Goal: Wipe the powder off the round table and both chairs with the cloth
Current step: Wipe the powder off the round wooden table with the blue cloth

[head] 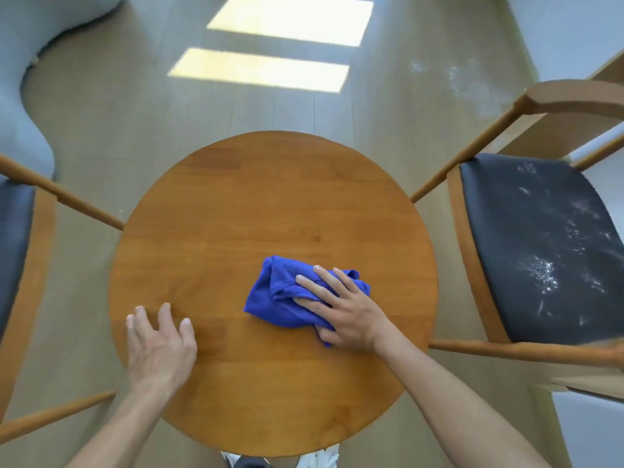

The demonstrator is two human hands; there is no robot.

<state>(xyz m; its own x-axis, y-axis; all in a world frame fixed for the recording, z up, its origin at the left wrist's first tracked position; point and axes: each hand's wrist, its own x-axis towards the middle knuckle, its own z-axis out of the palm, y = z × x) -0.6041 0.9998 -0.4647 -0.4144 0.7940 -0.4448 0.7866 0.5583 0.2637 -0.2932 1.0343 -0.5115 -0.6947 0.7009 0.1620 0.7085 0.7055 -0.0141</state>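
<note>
Cloth (287,295): blue, bunched on tabletop (236,204), pressed flat under right hand (341,309). Left hand (158,342): fingers relaxed, empty. Advice: overlapping strokes; right chair seat (540,251) remains powdered.

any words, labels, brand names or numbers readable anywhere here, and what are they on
None: no text, label, brand or number can be read in this view.
The blue cloth under the right hand shows no tag or print.
The round table top is bare wood grain.
The right chair seat carries only white powder marks, not writing.
The left chair seat is plain.
</note>
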